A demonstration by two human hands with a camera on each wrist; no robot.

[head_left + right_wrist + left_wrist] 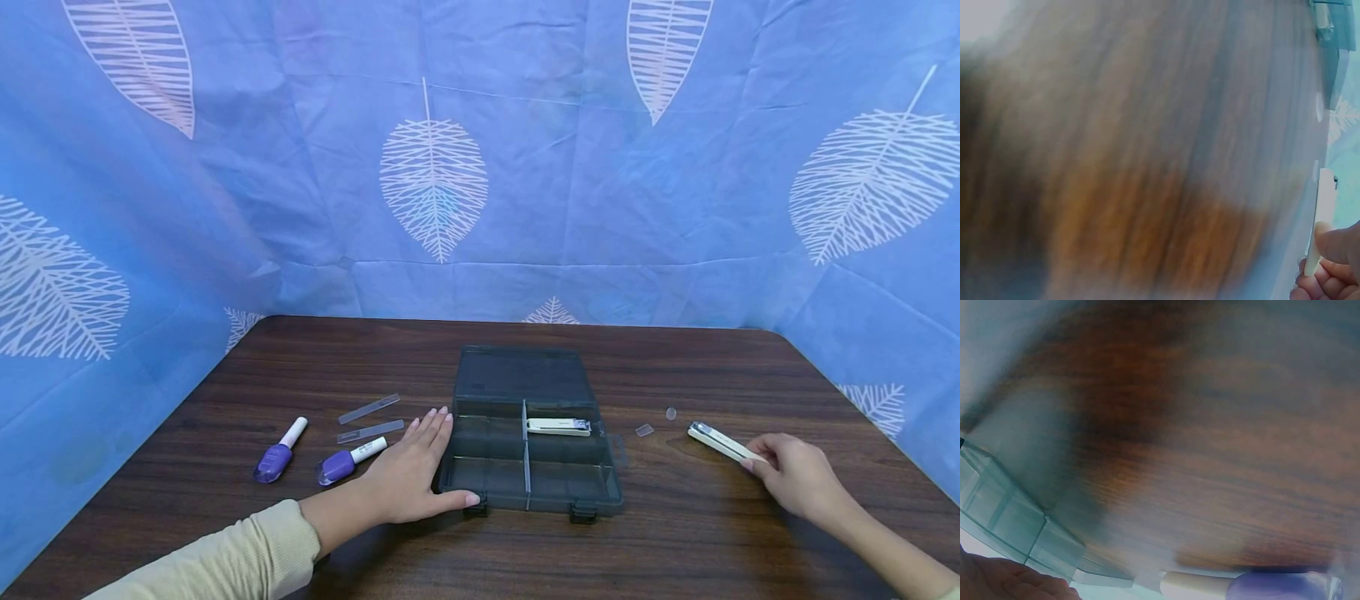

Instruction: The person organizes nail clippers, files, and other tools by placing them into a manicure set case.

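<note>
My right hand (798, 477) pinches the near end of a white nail clipper (723, 443), off to the right of the box. In the right wrist view that clipper (1324, 203) sits between thumb and fingers. My left hand (408, 479) lies with straight fingers along the left side of a dark translucent divider box (487, 483), its thumb at the front edge by a latch. The box's lid stands raised at the back. A second white nail clipper (558, 427) rests in the back right compartment. The other compartments show bare floors.
Left of the box lie two purple nail polish bottles (273, 462) with white caps and two clear flat strips (370, 408). Two small clear pieces (645, 430) lie between the box and my right hand. A blue leaf-print cloth (510, 183) hangs behind the brown table (337, 350).
</note>
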